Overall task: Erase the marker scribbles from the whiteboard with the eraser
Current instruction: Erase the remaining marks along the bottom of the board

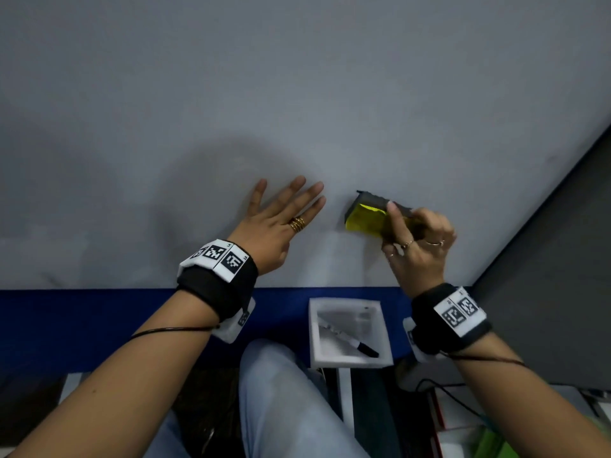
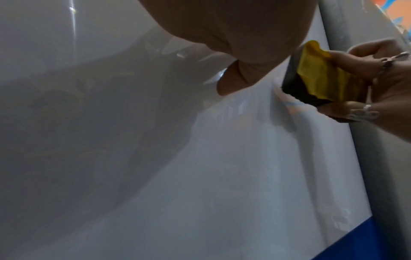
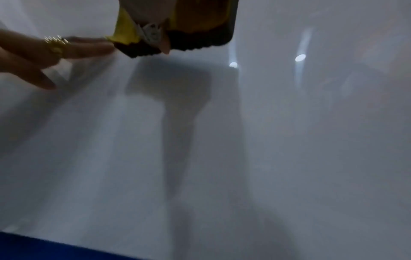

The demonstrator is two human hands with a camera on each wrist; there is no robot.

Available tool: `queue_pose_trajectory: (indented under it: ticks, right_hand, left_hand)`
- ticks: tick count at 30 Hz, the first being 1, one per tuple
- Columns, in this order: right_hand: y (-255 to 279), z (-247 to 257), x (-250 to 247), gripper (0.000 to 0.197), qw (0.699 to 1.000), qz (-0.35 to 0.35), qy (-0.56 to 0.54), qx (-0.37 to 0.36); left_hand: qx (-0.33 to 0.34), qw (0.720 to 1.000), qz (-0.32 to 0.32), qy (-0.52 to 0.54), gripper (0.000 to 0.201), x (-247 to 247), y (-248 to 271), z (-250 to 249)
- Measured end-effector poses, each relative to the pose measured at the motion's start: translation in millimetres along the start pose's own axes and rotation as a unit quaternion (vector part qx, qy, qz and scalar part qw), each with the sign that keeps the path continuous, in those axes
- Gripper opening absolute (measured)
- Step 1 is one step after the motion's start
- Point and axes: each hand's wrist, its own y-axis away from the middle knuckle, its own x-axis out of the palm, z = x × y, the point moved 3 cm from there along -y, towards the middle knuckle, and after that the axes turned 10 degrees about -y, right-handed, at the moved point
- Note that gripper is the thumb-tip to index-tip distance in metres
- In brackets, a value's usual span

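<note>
Left hand [image 1: 277, 226]: fingers straight and spread, flat on the whiteboard [image 1: 297, 77], just left of the eraser.
Right hand [image 1: 418, 241]: fingers curled round the eraser [image 1: 370, 218], its edge against the board.
Scribbles: none visible; one faint blue trace [image 2: 291, 103] beside the eraser.
Progress: judged nearly complete.

Eraser [image 3: 177, 22] cut off by top edge in right wrist view; right hand [image 1: 418, 239] covers eraser rear; whiteboard [image 2: 244, 158] surface blurred
</note>
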Motion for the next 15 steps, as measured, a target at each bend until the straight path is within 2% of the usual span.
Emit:
queue_pose_trajectory:
  ticks: [3, 5, 8, 13, 15]
  right_hand:
    - [8.2, 2.1, 33.6, 0.059, 0.999, 0.004, -0.023, -0.027]
    - [27.0, 11.6, 53.1, 0.058, 0.994, 0.055, -0.039, -0.086]
    - [53.0, 23.0, 65.1, 0.047, 0.976, 0.145, -0.050, -0.155]
    - [69.8, 18.3, 64.9, 0.045, 0.947, 0.254, -0.067, -0.184]
    - [71.4, 15.5, 58.5, 0.061, 0.929, 0.327, -0.094, -0.149]
  left_hand:
    - [0.001, 1.000, -0.007, -0.005, 0.109, 3.9, 0.0, -1.4]
    - [0.000, 1.000, -0.010, -0.011, 0.107, 5.8, -0.6, -2.7]
    - [-0.003, 1.000, -0.010, -0.021, 0.108, 9.3, -1.6, -2.3]
    - [-0.008, 1.000, -0.012, -0.028, 0.109, 11.0, -3.1, -2.2]
    - [-0.009, 0.999, -0.013, -0.034, 0.111, 10.2, -2.1, -4.0]
